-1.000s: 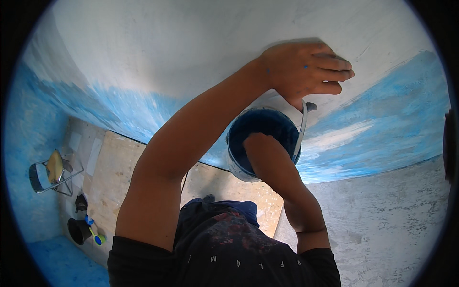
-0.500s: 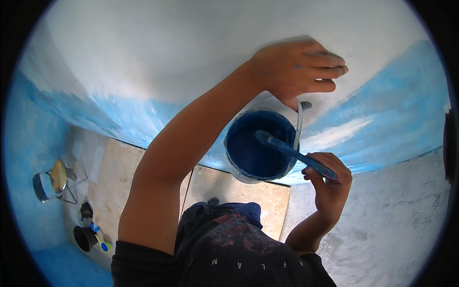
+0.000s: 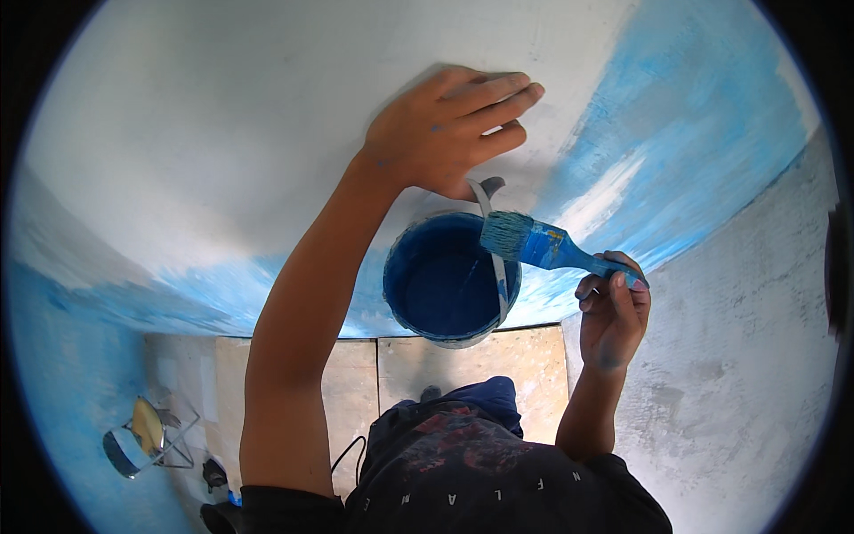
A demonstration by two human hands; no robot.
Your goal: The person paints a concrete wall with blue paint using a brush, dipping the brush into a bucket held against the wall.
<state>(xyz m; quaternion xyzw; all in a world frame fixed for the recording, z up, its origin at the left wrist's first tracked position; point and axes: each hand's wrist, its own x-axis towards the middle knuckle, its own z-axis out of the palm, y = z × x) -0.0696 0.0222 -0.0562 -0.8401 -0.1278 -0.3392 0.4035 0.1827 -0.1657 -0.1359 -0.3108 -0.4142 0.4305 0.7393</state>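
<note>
Against the painted wall (image 3: 267, 107), my left hand (image 3: 454, 133) leans with its fingers stretched out. The white handle (image 3: 481, 198) of a paint bucket (image 3: 464, 342) hangs over its thumb. Dark blue paint (image 3: 440, 289) lies inside the bucket, and its rim is smeared blue. My right hand (image 3: 616, 311) pinches the end of a blue, paint-covered flat paintbrush (image 3: 547, 246). The brush lies nearly level over the bucket's right edge, bristles pointing left near the handle and wet with blue-green paint.
Blue streaks cover the wall's lower part and right side. A bare grey wall (image 3: 729, 356) rises on the right. Pale boards (image 3: 311, 374) lie on the floor below. A folding chair (image 3: 151, 436) and dark items (image 3: 213, 474) stand at the lower left.
The brush has come up out of the bucket and swung rightward, its bristles now showing. In the picture, my left hand and the bucket sit farther left as the view shifts.
</note>
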